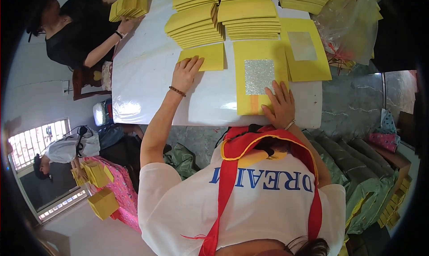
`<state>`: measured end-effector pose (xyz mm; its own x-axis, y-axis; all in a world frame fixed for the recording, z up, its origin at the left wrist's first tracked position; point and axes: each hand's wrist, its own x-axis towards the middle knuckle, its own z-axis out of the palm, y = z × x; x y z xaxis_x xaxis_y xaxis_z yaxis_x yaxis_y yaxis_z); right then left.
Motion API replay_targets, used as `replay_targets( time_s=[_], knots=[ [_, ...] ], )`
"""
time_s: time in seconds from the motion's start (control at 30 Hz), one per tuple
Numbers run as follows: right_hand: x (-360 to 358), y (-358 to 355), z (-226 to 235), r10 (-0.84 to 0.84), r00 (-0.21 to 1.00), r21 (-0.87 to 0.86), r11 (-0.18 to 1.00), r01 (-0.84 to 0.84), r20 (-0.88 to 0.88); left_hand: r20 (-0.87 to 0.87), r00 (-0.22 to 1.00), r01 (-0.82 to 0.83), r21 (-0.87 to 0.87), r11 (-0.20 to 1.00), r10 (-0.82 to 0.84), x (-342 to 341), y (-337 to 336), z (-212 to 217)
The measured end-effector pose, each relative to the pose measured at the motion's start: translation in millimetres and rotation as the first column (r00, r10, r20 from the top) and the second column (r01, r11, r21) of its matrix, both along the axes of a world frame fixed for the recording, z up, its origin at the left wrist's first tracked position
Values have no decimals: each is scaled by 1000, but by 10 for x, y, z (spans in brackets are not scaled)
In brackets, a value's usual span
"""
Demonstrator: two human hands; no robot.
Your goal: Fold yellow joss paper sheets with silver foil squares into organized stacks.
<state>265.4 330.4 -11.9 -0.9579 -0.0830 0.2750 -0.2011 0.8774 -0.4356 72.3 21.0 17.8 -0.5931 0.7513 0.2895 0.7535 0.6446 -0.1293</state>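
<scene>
My left hand [187,73] lies with its fingers stretched over the left part of a small yellow paper piece [212,60], which looks folded. Under the spread fingers of my right hand [281,105] is the right edge of a larger yellow sheet [241,87] lying flat. That sheet carries a glittery silver square [259,77] and an orange strip [254,104] below it. Both hands are open and press from above. Another yellow sheet [321,61] with a pale silver panel lies to the right, beside the first. My right palm hides part of the sheet's edge.
Stacks of folded yellow paper [246,12] fill the far middle of the white-covered table [147,88]. A clear plastic bag [351,25] hangs at the far right. One co-worker [80,30] holds a yellow bundle [129,5]; another [73,144] works at a pink-covered table [118,180]. Green sacks [371,180] stand at right.
</scene>
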Motion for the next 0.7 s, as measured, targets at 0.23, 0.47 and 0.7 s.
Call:
replay_targets(
  time_s=[0.23,0.47,0.7],
  knots=[
    [-23,14,9,0,1000,0,1000,0,3,178,984,-15,-13,1000,17,102,55,-115],
    [-19,9,16,-4,1000,2,1000,4,23,139,989,-66,50,997,58,140,203,-24],
    [-7,19,4,-16,1000,-162,987,17,5,271,861,354,287,890,-430,747,892,150]
  ],
)
